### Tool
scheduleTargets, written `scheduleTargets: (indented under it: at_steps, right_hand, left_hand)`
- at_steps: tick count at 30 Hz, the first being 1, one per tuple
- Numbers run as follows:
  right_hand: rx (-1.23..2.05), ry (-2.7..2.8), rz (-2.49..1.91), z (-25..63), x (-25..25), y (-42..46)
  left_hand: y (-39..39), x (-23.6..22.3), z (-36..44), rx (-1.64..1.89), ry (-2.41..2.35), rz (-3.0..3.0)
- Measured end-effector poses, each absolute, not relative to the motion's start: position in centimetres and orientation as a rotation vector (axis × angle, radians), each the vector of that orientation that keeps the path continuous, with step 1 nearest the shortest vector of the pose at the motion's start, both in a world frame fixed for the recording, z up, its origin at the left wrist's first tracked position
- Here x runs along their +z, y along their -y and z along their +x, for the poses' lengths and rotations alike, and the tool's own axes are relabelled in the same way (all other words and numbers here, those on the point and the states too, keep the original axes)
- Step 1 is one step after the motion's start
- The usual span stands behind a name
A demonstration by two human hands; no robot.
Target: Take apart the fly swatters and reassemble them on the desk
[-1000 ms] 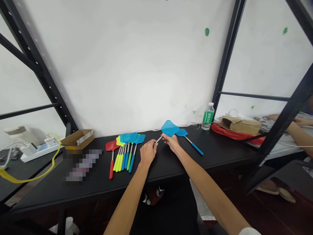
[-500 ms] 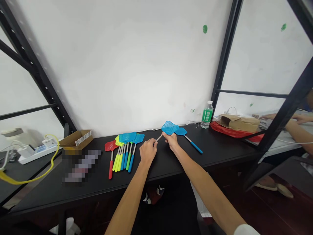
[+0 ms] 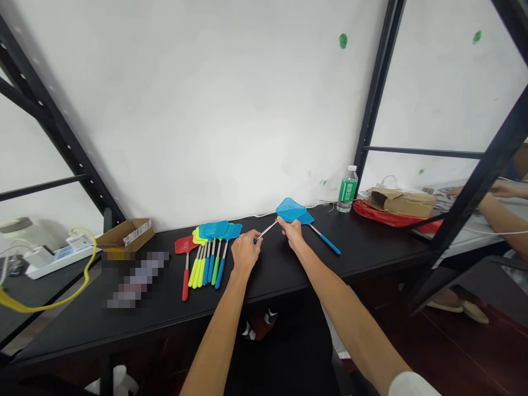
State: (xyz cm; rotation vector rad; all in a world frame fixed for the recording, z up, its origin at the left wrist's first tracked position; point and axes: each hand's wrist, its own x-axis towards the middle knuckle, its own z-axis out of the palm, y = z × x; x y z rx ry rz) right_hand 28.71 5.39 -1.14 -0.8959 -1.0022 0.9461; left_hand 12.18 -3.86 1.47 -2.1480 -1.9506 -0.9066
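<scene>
Between my hands is a blue fly swatter with a metal shaft. My left hand is closed around its handle end. At the base of the swatter's head, the fingers of my right hand pinch the shaft. Another blue fly swatter lies on the table just right of my right hand, its head partly hidden behind the held one. Left of my left hand lie several swatters with yellow, blue and green handles, heads overlapping, among them a green-handled swatter. A red fly swatter lies at their left side.
An open cardboard box and a pixelated patch are at the left, near a white power strip and yellow cable. A water bottle stands at the back right. Beyond the rack post, a torn carton rests on red plastic, near another person's arm.
My hands have drawn slightly apart along the swatter, showing more of its metal shaft. The view has shifted slightly.
</scene>
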Motion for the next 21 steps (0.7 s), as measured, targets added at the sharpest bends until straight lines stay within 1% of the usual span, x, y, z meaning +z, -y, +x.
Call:
scheduleTargets:
  at_steps: [9, 17, 21]
  right_hand:
    - [0.958, 0.912, -0.881, 29.4, -1.1, -5.8]
    - [0.855, 0.809, -0.936, 29.9, -1.4, -6.3]
    - [0.890, 0.832, -0.856, 29.9, -1.4, -6.2]
  left_hand:
    - [3.6, 1.3, 11.8, -0.781, 1.950, -2.070]
    - [3.7, 1.5, 11.1, -0.973, 1.911, -1.992]
    - [3.5, 1.1, 10.9, -0.993, 1.842, -2.046]
